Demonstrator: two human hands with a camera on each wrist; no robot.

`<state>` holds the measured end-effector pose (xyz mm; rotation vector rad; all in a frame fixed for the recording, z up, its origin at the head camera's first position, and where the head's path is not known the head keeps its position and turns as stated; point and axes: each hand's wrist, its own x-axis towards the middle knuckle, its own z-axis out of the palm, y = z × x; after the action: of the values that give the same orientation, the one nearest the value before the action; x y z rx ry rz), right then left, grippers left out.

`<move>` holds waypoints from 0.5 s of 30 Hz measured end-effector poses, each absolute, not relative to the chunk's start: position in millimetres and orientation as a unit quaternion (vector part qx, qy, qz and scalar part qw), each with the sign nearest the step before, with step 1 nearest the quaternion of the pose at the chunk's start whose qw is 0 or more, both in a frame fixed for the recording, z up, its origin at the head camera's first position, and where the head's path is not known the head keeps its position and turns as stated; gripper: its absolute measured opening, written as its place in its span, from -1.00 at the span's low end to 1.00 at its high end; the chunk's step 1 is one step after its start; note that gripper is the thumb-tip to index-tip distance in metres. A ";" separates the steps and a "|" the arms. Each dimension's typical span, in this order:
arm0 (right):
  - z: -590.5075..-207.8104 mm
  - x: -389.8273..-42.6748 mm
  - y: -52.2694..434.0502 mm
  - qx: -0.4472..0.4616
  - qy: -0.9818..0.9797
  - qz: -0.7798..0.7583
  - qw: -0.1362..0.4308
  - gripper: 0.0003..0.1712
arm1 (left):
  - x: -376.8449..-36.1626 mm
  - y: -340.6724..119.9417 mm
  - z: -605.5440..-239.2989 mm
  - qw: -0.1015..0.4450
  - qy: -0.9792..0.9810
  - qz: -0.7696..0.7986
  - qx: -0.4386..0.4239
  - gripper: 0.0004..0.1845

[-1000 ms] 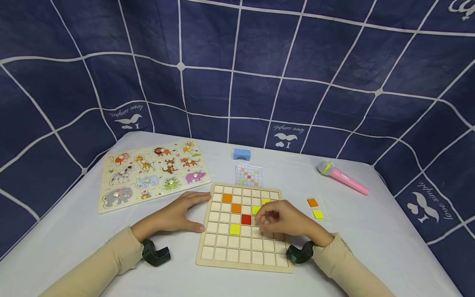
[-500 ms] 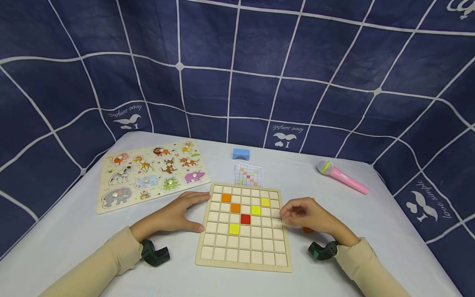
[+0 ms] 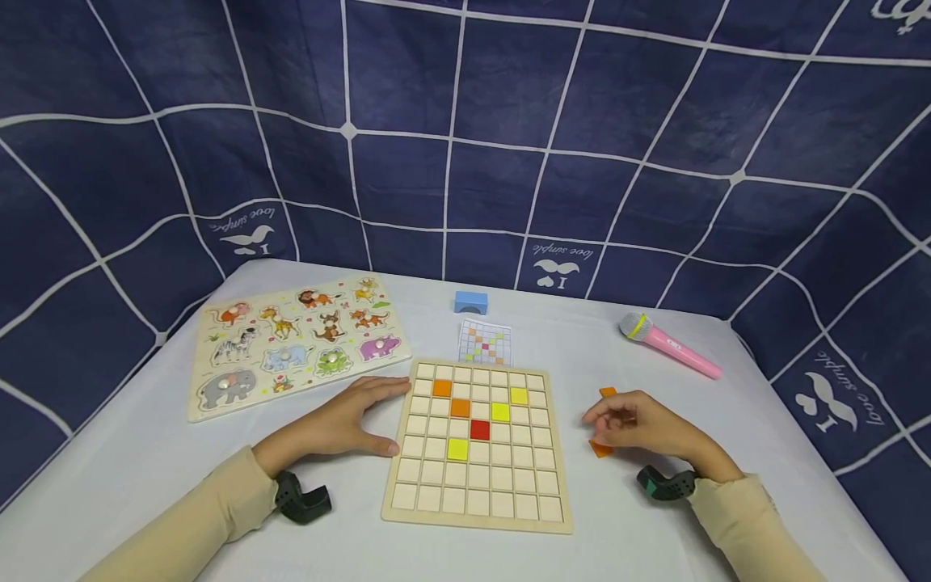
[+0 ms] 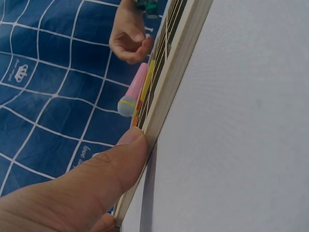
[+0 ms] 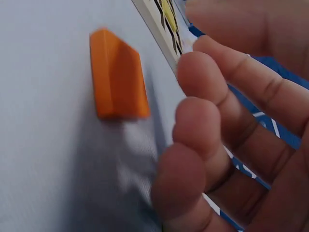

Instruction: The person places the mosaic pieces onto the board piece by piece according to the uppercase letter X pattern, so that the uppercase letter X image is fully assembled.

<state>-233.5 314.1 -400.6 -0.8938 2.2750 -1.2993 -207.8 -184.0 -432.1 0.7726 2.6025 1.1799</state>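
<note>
Dark-blue gridded cloth point(image 3: 407, 81) hangs behind a white-covered table point(image 3: 342, 546). From the head camera, the left hand point(image 3: 330, 424) spreads thumb and forefinger against the left edge of a wooden grid board point(image 3: 476, 503); right of it, the right hand point(image 3: 640, 424) bends relaxed fingers between two orange tiles point(image 3: 602, 449). From the left wrist, the left thumb point(image 4: 113, 169) touches the board's edge. From the right wrist, loosely curled fingers point(image 5: 200, 125) sit apart from one orange tile point(image 5: 118, 77).
</note>
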 end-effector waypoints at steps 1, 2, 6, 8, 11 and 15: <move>-401.4 -234.6 317.0 -0.322 0.804 -0.463 0.190 -0.75 | -207.7 -184.1 -432.2 0.091 0.876 0.397 0.260 0.03; -401.9 -235.5 319.4 -0.326 0.800 -0.464 0.194 -0.75 | -207.7 -184.2 -432.2 0.091 0.875 0.398 0.260 0.03; -403.0 -237.1 326.8 -0.339 0.788 -0.470 0.207 -0.73 | -207.6 -184.3 -432.5 0.091 0.875 0.399 0.260 0.03; -402.1 -236.5 328.8 -0.339 0.784 -0.474 0.214 -0.72 | -207.6 -184.3 -432.6 0.090 0.874 0.400 0.261 0.03; -401.6 -236.4 331.4 -0.340 0.778 -0.479 0.221 -0.70 | -207.7 -184.1 -432.5 0.089 0.874 0.400 0.262 0.03; -402.8 -237.5 333.7 -0.343 0.776 -0.476 0.229 -0.66 | -207.9 -184.1 -432.6 0.088 0.873 0.400 0.263 0.03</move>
<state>-237.5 333.7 -402.8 -0.9451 2.1374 -1.3116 -207.9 -184.1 -432.6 0.7833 2.6003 1.1913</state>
